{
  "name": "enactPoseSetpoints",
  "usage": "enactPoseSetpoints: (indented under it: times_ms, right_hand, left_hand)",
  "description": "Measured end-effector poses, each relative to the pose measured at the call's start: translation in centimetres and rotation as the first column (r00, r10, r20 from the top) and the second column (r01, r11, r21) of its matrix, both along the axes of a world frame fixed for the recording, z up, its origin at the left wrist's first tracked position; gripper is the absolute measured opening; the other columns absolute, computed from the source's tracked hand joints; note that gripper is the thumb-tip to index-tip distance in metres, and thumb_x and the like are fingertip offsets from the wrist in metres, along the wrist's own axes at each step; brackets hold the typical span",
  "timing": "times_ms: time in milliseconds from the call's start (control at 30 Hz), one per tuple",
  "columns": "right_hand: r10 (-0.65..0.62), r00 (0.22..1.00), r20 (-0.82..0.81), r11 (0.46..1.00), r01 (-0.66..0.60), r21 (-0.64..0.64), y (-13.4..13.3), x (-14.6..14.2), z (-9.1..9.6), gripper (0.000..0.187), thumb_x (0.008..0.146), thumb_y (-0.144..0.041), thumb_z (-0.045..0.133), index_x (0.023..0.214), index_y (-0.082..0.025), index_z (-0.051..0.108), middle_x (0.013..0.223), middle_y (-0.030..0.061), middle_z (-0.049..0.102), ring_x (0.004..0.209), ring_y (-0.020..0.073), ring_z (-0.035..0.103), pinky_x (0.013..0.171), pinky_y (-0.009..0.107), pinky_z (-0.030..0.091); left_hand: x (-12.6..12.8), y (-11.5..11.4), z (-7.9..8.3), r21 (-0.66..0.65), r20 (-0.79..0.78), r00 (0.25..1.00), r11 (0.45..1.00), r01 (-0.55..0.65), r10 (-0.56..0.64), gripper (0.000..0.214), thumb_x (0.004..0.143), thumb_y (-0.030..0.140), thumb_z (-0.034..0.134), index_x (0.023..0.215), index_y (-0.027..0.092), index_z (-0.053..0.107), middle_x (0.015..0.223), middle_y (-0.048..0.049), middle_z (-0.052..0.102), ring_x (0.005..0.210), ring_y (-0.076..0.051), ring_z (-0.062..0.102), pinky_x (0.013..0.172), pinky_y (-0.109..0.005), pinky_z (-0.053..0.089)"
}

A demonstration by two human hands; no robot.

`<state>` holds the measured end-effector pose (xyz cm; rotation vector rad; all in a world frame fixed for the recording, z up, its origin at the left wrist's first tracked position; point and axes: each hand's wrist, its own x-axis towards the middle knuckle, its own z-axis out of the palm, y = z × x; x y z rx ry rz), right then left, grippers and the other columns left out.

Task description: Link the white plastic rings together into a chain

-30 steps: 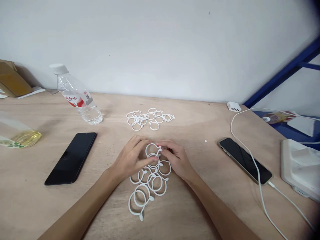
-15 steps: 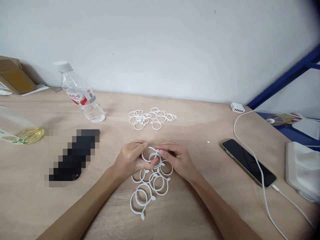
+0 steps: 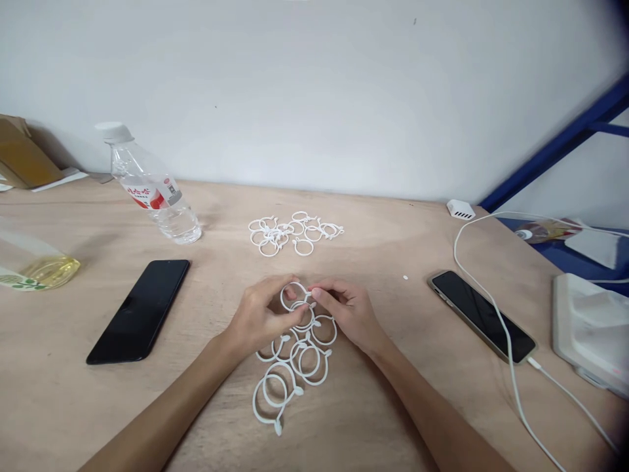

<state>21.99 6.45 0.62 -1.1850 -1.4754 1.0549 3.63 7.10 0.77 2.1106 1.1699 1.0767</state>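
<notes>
A white plastic ring (image 3: 282, 297) with a small tab is held up between my two hands. My right hand (image 3: 348, 313) pinches it at the tab with thumb and forefinger. Around its left side curves my left hand (image 3: 260, 316), fingers at the upper edge and thumb below; their exact contact is partly hidden. Several similar rings (image 3: 327, 370) lie overlapping on the table just below my hands. Farther back is another loose cluster of white rings (image 3: 303, 254).
On the wooden table (image 3: 383, 406), a black phone (image 3: 140, 311) lies left and a charging phone (image 3: 484, 314) right, crossed by a white cable (image 3: 514, 354). A water bottle (image 3: 160, 196) stands at back left. A white charger (image 3: 460, 210) and power strip (image 3: 584, 328) sit right.
My left fingers have shifted on the ring and spread wider from the thumb. My right hand keeps its pinch at the tab. The view has shifted slightly.
</notes>
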Motion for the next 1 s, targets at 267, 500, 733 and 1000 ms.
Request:
enactPoseSetpoints:
  times_ms: [267, 500, 733, 1000]
  right_hand:
    - [-0.187, 0.881, 0.435, 0.98, 0.136, 0.146, 4.6, 0.0, -0.2, 0.031, 0.084, -0.024, 0.052, 0.109, -0.017, 0.069, 0.093, 0.0071, 0.073, 0.081, 0.0186, 0.066, 0.078, 0.031, 0.049]
    - [-0.167, 0.639, 0.751, 0.982, 0.038, 0.186, 6.7, -1.4, 0.0, 0.021, 0.086, -0.023, 0.05, 0.091, -0.022, 0.071, 0.093, 0.007, 0.071, 0.088, 0.022, 0.064, 0.075, 0.032, 0.046]
    - [-0.131, 0.931, 0.34, 0.973, 0.056, 0.222, 1.2, -1.8, 0.1, 0.018, 0.089, -0.029, 0.05, 0.089, -0.019, 0.065, 0.076, 0.0029, 0.071, 0.064, 0.0155, 0.065, 0.063, 0.026, 0.049]
    - [-0.115, 0.912, 0.393, 0.887, -0.084, 0.454, -1.0, -2.3, 0.4, 0.017, 0.089, -0.018, 0.049, 0.087, -0.022, 0.066, 0.084, 0.0052, 0.072, 0.078, 0.0187, 0.065, 0.076, 0.033, 0.049]
  left_hand:
    - [0.2, 0.1, 0.4, -0.053, -0.245, 0.963, 0.994, 0.1, -0.11, 0.03, 0.075, 0.033, 0.068, 0.103, 0.021, 0.068, 0.113, -0.0077, 0.059, 0.109, -0.026, 0.053, 0.099, -0.043, 0.04]
    - [0.1, 0.6, 0.0, -0.112, -0.121, 0.99, 0.992, 0.06, -0.073, 0.028, 0.089, 0.038, 0.051, 0.105, 0.02, 0.067, 0.11, -0.0078, 0.063, 0.106, -0.022, 0.056, 0.099, -0.041, 0.041]
    - [0.3, 1.0, -0.3, -0.302, 0.167, 0.984, 0.953, -0.01, 0.063, 0.043, 0.09, 0.042, 0.049, 0.124, 0.015, 0.054, 0.121, -0.0115, 0.064, 0.109, -0.023, 0.06, 0.097, -0.038, 0.046]
    - [0.4, 0.7, 0.3, -0.355, 0.366, 0.929, 0.931, 0.08, 0.06, 0.043, 0.078, 0.034, 0.067, 0.117, 0.016, 0.059, 0.112, -0.0087, 0.067, 0.095, -0.02, 0.064, 0.087, -0.033, 0.05]
